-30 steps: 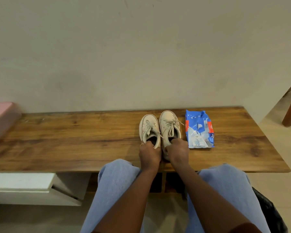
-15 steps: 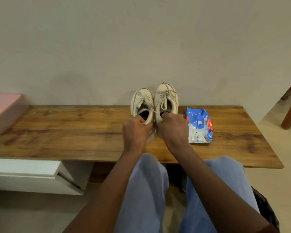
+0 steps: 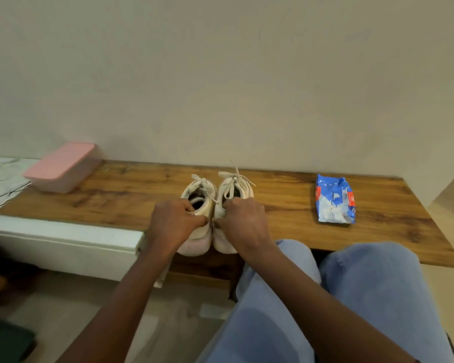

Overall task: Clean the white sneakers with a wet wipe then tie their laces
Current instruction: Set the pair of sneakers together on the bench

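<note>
Two white sneakers are held side by side above the front edge of the wooden bench (image 3: 131,195), heels toward me and toes tipped down and away. My left hand (image 3: 174,222) grips the heel collar of the left sneaker (image 3: 198,191). My right hand (image 3: 243,221) grips the heel collar of the right sneaker (image 3: 235,186). Their laces hang loose and untied over the tongues. A blue pack of wet wipes (image 3: 334,203) lies flat on the bench, well to the right of the shoes.
A pink lidded box (image 3: 60,170) sits at the bench's far left end by the wall. A white cabinet (image 3: 63,241) stands under the bench's left part. My knees in blue jeans (image 3: 351,297) are below the bench's front edge.
Both hands have lifted the sneakers off the bench and carried them left, away from the wipes pack. The heels now overhang the front edge. The view has shifted left, showing the pink box.
</note>
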